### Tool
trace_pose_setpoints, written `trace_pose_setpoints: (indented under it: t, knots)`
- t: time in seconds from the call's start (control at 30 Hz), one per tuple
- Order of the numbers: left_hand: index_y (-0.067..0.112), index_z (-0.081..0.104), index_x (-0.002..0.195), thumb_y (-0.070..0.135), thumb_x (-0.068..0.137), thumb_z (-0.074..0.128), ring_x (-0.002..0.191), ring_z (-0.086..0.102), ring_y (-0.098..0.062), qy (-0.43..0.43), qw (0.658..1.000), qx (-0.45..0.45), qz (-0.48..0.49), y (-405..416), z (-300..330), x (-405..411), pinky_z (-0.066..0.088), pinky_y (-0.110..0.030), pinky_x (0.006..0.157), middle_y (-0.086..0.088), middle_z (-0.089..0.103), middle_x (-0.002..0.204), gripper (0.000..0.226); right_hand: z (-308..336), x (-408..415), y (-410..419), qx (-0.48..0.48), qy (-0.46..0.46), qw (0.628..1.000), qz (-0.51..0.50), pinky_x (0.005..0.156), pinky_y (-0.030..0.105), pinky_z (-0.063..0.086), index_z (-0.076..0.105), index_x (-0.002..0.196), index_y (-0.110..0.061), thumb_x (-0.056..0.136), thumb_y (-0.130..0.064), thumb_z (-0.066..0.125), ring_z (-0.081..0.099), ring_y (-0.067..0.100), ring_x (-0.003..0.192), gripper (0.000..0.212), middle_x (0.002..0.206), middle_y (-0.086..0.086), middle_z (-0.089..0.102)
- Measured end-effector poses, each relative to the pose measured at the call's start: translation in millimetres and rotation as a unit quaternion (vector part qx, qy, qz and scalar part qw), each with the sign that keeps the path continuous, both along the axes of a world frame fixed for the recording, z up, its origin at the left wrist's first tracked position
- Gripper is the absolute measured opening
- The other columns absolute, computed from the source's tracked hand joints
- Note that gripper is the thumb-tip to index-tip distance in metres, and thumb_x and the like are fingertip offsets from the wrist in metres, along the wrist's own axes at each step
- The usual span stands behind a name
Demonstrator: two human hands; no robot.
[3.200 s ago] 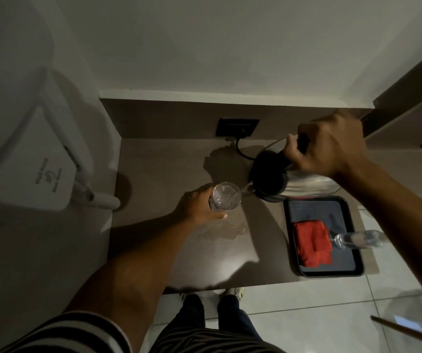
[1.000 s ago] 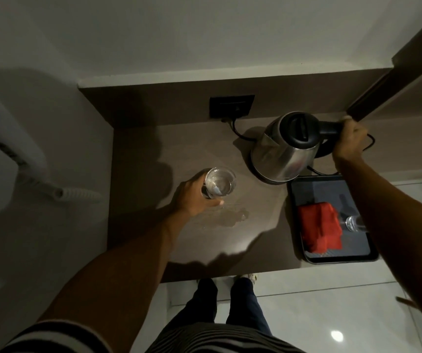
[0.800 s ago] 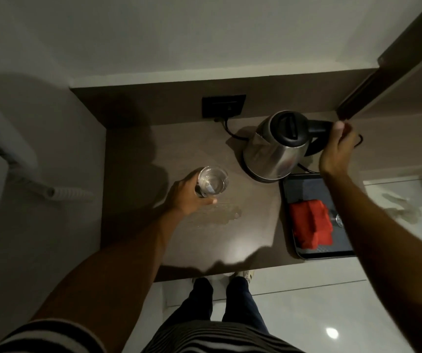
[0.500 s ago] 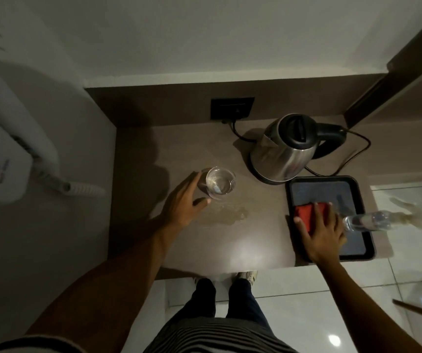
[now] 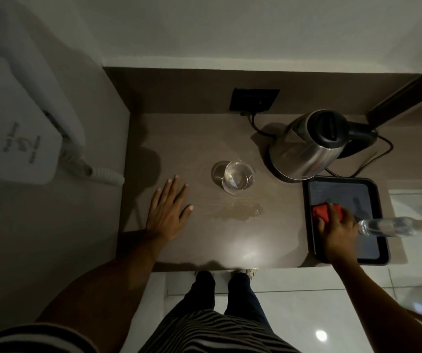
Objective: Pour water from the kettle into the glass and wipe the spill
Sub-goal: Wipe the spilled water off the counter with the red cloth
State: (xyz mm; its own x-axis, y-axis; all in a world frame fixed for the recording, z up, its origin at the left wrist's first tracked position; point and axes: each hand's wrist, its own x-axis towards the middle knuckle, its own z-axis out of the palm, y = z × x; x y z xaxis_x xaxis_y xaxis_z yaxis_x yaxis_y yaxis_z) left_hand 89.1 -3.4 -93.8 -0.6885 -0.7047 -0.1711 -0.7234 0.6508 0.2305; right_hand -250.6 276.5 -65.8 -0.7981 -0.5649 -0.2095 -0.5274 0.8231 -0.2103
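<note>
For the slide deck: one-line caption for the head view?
Kettle set down and glass filled; right hand grips the red cloth on the tray beside the spill.

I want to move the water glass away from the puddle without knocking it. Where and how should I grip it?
Grip the glass around its side wall, probably from the left, where the left hand lies flat on the counter. It stands upright, open-topped and holding water, so keep it level. The kettle crowds its right side, and the spill lies just in front.
</note>
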Motion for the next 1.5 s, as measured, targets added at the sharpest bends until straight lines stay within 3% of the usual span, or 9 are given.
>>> trace_pose_setpoints:
  t: [0.13,0.33,0.47,0.7,0.87,1.07,1.2,1.37,1.5]
  knots:
    - [0.024,0.034,0.153,0.059,0.095,0.03,0.151,0.017,-0.023,0.007,1.0,0.002,0.016,-4.3,-5.4,1.6,0.016,-0.044,0.119,-0.006,0.02,0.164,0.067,11.1,-6.8,-12.9,-0.001,-0.002,1.0,0.012,0.096,0.058,0.046,0.048,0.135,-0.004,0.095,-0.02,0.058,0.05,0.051,0.114,0.044,0.13,0.034,0.049]
    - [0.026,0.032,0.153,0.061,0.095,0.028,0.151,0.013,-0.021,0.004,1.0,0.002,0.021,-4.2,-7.0,3.2,0.012,-0.042,0.12,-0.004,0.016,0.165,0.068,30.7,42.4,-53.6,-0.105,-0.04,0.993,0.048,0.093,0.049,0.052,0.037,0.146,-0.021,0.103,-0.045,0.035,0.051,0.04,0.119,0.05,0.142,0.022,0.043]
    - [0.026,0.03,0.154,0.061,0.095,0.029,0.151,0.01,-0.02,0.002,1.0,-0.001,0.019,-4.4,-4.9,3.0,0.009,-0.042,0.12,-0.003,0.014,0.165,0.068,8.1,88.3,-91.5,-0.085,-0.027,0.991,0.1,0.105,0.055,0.041,0.039,0.147,-0.011,0.099,-0.042,0.032,0.041,0.046,0.13,0.057,0.151,0.023,0.039]
    - [0.024,0.036,0.152,0.041,0.103,0.026,0.151,0.015,-0.019,0.051,0.998,-0.023,0.022,-1.8,-14.1,3.7,0.013,-0.043,0.12,-0.003,0.022,0.164,0.052,-13.8,188.9,-142.9,-0.079,-0.038,0.991,-0.103,0.108,0.06,0.028,0.033,0.15,-0.015,0.091,-0.056,0.033,0.035,0.048,0.133,0.072,0.156,0.021,0.03]
    - [0.005,0.049,0.142,0.027,0.1,0.035,0.142,0.039,-0.029,0.177,0.983,-0.021,0.04,-0.6,-19.8,6.7,0.03,-0.048,0.115,-0.012,0.043,0.152,0.05,-13.7,270.9,-163.0,-0.025,-0.062,0.993,0.094,0.09,0.057,0.051,0.048,0.142,-0.016,0.089,-0.06,0.043,0.057,0.044,0.118,0.069,0.145,0.02,0.05]
    - [0.005,0.049,0.142,0.017,0.103,0.028,0.142,0.039,-0.027,0.174,0.984,-0.004,0.041,-0.7,-19.4,10.0,0.026,-0.043,0.118,-0.008,0.043,0.152,0.046,-24.8,195.3,-123.6,-0.054,-0.014,0.951,0.303,0.094,0.05,0.049,0.049,0.14,-0.015,0.091,-0.056,0.043,0.054,0.042,0.119,0.063,0.142,0.02,0.052]
    - [0.005,0.049,0.14,0.025,0.106,0.024,0.141,0.04,-0.025,0.154,0.987,-0.008,0.05,3.1,-21.1,18.2,0.029,-0.043,0.117,-0.008,0.047,0.15,0.047,-21.1,125.7,-97.1,-0.056,0.026,0.992,0.112,0.1,0.05,0.039,0.044,0.143,-0.013,0.093,-0.048,0.039,0.044,0.045,0.122,0.061,0.147,0.023,0.043]
    - [0.005,0.053,0.139,0.021,0.104,0.03,0.139,0.043,-0.027,0.148,0.988,-0.002,0.055,-1.3,-19.0,4.1,0.032,-0.046,0.115,-0.009,0.048,0.149,0.045,-15.4,111.3,-123.1,-0.072,0.036,0.995,-0.056,0.103,0.059,0.037,0.039,0.144,-0.008,0.093,-0.04,0.045,0.038,0.051,0.126,0.061,0.15,0.025,0.036]
    - [0.004,0.06,0.133,0.018,0.101,0.036,0.135,0.049,-0.028,0.167,0.985,-0.016,0.044,-1.6,-16.5,5.2,0.037,-0.046,0.112,-0.011,0.053,0.145,0.042,-18.7,195.0,-131.4,-0.096,-0.004,0.995,0.037,0.1,0.055,0.041,0.05,0.139,-0.009,0.09,-0.041,0.046,0.046,0.049,0.12,0.059,0.144,0.027,0.045]
